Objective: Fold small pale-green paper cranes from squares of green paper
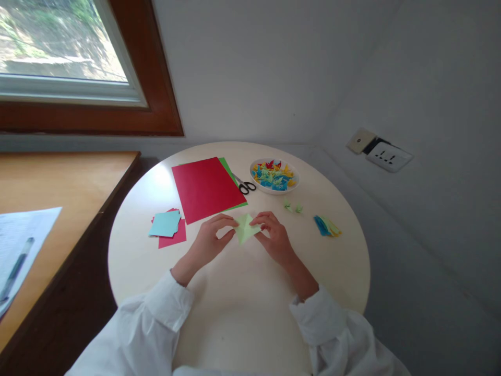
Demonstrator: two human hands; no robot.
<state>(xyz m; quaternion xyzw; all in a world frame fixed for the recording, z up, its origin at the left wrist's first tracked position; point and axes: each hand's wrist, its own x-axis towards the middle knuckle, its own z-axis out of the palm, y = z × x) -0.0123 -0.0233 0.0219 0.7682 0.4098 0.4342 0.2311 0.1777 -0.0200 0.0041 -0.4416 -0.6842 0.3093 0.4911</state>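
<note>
Between my two hands is a small pale green sheet of origami paper [245, 228], creased and turned like a diamond. My left hand [211, 238] pinches its left corner between thumb and fingers. On the other side, my right hand [276, 239] grips the right corner the same way. Two small folded green paper pieces [293, 207] lie beyond my right hand. Farther back, a white bowl [274, 192] holds many folded paper pieces in red, yellow, blue and green.
Scissors with black handles [247, 187] lie by a large red sheet [209, 188] over a green one. Small blue and red paper squares [165, 224] are at the left. Folded blue and yellow strips [327, 226] lie right on the round white table [235, 313].
</note>
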